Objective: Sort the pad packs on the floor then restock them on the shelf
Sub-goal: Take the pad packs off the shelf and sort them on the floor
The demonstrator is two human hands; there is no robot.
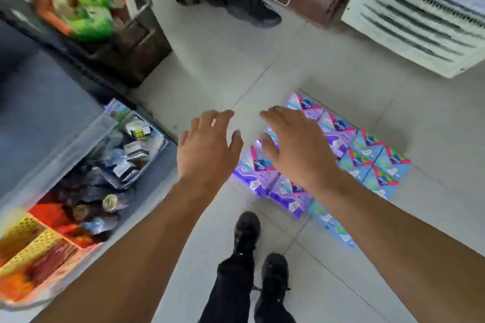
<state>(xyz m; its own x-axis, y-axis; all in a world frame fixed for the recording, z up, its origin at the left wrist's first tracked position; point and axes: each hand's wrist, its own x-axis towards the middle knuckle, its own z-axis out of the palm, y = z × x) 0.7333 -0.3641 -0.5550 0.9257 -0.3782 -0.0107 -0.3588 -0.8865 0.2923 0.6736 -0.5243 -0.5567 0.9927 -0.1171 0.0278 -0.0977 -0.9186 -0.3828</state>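
The pad packs lie flat on the floor (236, 73) in 2 colour groups, purple packs (286, 194) nearest my shoes and blue packs (378, 162) on their far side from the shelf, edges touching like tiles. None is on the shelf (39, 102) yet, so I judge the sorting close to done and the restocking not begun.

My left hand (207, 149) and right hand (291, 147) both hang above the purple packs with fingers spread and relaxed, holding nothing. The right one covers part of the purple group; I cannot tell whether it touches any pack.

What could go wrong: the packs look soft and slick, so grabbing several at once with flat hands may let the middle ones slide out and mix the colours again. My shoes (246, 231) stand just beside the purple packs, and 1 careless step would crush or scatter them. The shelf beside the purple packs is already crowded with a clear bin (141, 144) and other goods, so pushing packs in blindly could knock things down. Another person's foot (252, 8) stands well beyond the packs, and turning with a full load could bump them.
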